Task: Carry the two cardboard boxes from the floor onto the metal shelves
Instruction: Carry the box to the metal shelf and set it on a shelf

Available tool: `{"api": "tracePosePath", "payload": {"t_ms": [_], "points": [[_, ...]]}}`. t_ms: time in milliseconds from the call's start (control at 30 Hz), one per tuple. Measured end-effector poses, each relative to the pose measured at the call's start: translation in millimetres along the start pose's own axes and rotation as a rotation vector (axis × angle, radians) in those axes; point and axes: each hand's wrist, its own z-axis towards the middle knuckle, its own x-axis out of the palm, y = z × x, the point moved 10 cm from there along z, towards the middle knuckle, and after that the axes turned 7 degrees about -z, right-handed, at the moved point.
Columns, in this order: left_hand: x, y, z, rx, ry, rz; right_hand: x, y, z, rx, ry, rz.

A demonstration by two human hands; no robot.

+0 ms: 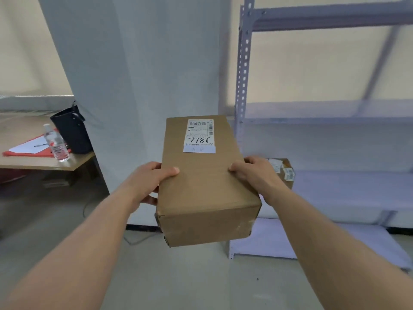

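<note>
A long brown cardboard box (203, 189) with a white shipping label reading 7786 hangs in the air in front of me, held from both sides. My left hand (154, 182) grips its left side, thumb on top. My right hand (257, 175) grips its right side the same way. The grey metal shelves (242, 86) stand just right of the box, with their upright post beside its far end. A second cardboard box (283, 171) with labels lies on a lower shelf board, partly hidden behind my right hand.
A white column (145, 63) stands straight ahead behind the held box. At the left is a wooden table (29, 163) with a dark bag (71, 130), a water bottle (57, 144) and red and white papers. A cable lies on the grey floor (178, 276).
</note>
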Motion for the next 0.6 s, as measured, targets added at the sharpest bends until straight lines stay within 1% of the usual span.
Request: {"api": "tracePosePath", "payload": {"t_ms": [133, 267, 600], "points": [[37, -35, 0, 0.054, 0.102, 0.018, -53, -2, -12, -0.001, -0.109, 0.013], [71, -62, 3, 0.076, 0.175, 0.024, -98, -8, -21, 0.038, -0.213, -0.009], [145, -114, 29, 0.101, 0.279, 0.067, -178, -21, -10, 0.082, -0.278, 0.011]]}}
